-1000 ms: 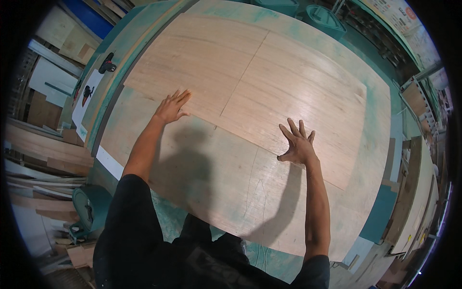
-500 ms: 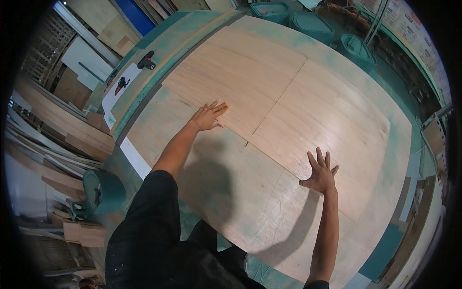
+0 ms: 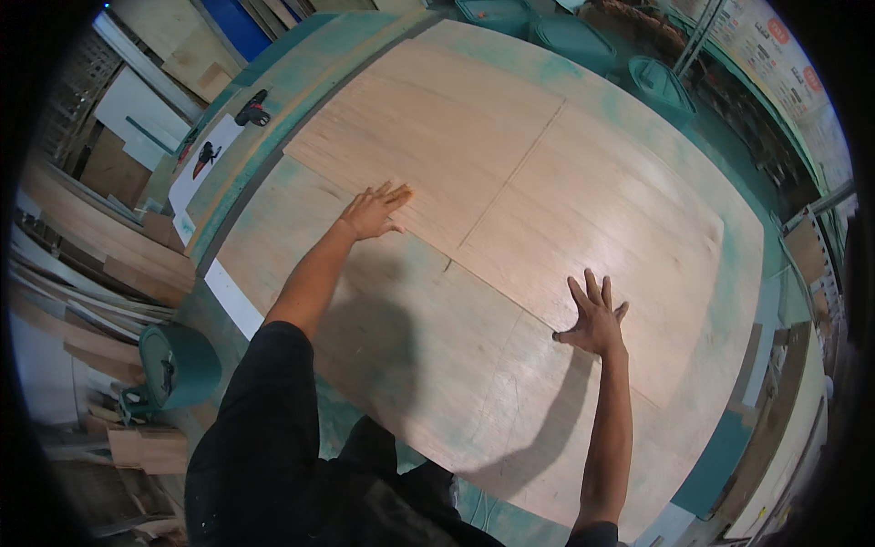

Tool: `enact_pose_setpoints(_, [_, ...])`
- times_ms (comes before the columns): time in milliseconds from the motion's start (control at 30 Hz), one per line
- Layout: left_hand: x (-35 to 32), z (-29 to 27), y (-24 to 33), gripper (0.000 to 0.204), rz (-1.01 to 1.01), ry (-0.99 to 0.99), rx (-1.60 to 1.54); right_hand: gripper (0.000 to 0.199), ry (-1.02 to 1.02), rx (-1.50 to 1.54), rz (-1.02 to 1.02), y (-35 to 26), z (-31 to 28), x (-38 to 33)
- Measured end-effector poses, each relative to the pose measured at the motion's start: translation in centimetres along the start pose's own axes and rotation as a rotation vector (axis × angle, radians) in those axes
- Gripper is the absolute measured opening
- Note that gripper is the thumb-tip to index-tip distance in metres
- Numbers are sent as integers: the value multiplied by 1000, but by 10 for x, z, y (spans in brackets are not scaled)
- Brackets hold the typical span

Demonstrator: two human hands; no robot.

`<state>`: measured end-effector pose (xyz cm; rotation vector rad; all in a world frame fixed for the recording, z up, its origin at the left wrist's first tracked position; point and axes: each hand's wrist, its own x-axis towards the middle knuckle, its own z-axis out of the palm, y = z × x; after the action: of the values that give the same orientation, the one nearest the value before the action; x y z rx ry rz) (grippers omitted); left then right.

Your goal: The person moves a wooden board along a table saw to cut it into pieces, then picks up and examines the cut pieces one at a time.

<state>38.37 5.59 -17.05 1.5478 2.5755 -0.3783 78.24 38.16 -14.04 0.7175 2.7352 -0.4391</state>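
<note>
Two thin wood sheets lie side by side, a left plywood sheet (image 3: 419, 118) and a right plywood sheet (image 3: 611, 201), with a narrow seam between them. Beneath them is a larger plywood board (image 3: 365, 310) with green smears. My left hand (image 3: 374, 211) rests flat with fingers spread at the near edge of the left sheet. On the near edge of the right sheet lies my right hand (image 3: 594, 319), its fingers fanned out and pointing away. Neither hand grips anything.
On a side table at the left are a cordless drill (image 3: 252, 109) and an orange-black tool (image 3: 206, 159) on a white strip. A green bin (image 3: 182, 365) stands at lower left; more green bins (image 3: 572, 44) stand beyond the far edge. Wood offcuts (image 3: 100, 246) are stacked left.
The whole view has shifted a little, so the sheets and both hands appear slightly further left and up. Both hands stay spread on the sheets' near edges.
</note>
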Motion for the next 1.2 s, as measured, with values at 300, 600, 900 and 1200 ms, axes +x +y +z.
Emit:
enact_pose_setpoints(300, [32, -10, -3, 84, -37, -36, 16, 122, -11, 6, 57, 11, -8, 14])
enact_pose_setpoints(600, [106, -19, -3, 81, -91, 12, 5, 121, 150, 38, 311, 89, 2, -11])
enact_pose_setpoints(900, [176, -27, -11, 79, 13, 115, -30, 116, 530, -187, 247, 115, 45, -23])
enact_pose_setpoints(1200, [169, -43, 4, 61, -100, 102, -3, 118, 569, -174, 236, 119, 51, -20])
